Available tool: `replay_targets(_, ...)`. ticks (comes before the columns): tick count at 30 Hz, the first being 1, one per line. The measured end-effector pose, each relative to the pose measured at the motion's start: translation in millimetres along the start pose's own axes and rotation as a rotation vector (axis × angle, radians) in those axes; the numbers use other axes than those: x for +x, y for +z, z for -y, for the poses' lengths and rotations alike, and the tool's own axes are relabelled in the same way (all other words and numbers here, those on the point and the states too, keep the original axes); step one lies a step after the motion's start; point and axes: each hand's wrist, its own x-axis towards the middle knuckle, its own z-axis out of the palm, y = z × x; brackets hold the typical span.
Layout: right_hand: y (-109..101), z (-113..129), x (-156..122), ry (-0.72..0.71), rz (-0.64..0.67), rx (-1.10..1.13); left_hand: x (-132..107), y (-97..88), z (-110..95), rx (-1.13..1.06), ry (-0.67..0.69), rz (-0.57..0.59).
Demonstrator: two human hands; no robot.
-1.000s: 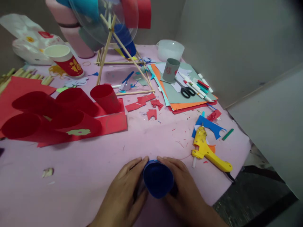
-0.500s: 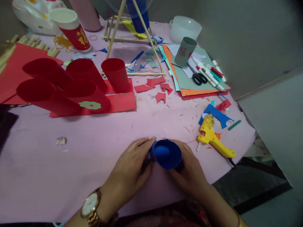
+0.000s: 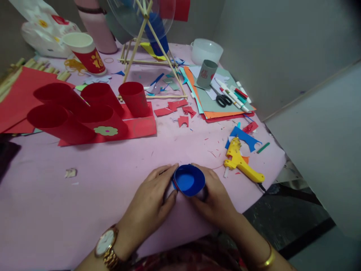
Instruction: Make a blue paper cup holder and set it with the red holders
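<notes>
grasps blue cup (image 3: 189, 181) between left hand (image 3: 150, 194) and right hand (image 3: 216, 195), equally near on either side; presents mouth up, axis roughly upright, at near middle of bench (image 3: 98, 205), left of glue gun (image 3: 239, 162).

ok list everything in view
held cylinder: 1, blue, front
tubes: 5, red, left
lettered tube: 1, grey, right
papers: several, mixed, right
scissors: 1, black, right
markers: several, mixed, right
glue gun: 1, yellow, right
stick frame: 1, tan, back
bowl: 1, whitish, back
cup: 1, red-white, back
flask: 1, pink, back
bag: 1, white, back
sticks: many, tan, left
scraps: many, mixed, scattered
table: 1, pink, beneath
watch: 1, gold, wrist
bangle: 1, gold, wrist
hands: 2, on held cylinder
</notes>
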Motion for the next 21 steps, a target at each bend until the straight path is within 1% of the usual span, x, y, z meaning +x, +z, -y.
replay_targets(4,2,-1,1,-0.007,-0.051,0.025,-3,0.4,0,0.028,-0.015,-0.020)
replay_targets(7,0,1,2,-0.045,-0.076,0.128,-8,0.7,1,0.047,-0.017,-0.023)
replay_targets(9,-1,2,0,0.019,-0.139,0.261,-11,0.4,3,0.063,-0.030,-0.030)
replay_targets(11,0,3,-4,0.150,-0.263,0.443,-13,-0.8,5,0.082,-0.044,-0.015)
replay_targets(13,1,3,-9,0.263,-0.384,0.623,-12,-3.1,7,0.091,-0.050,0.034)
replay_targets(15,2,3,-11,0.320,-0.475,0.723,-7,-6.7,7,0.084,-0.034,0.098)
replay_targets(17,3,3,-10,0.339,-0.531,0.740,2,-11.5,7,0.065,0.008,0.156)
replay_targets(21,3,5,-6,0.334,-0.625,0.713,25,-21.9,5,0.042,0.089,0.254)
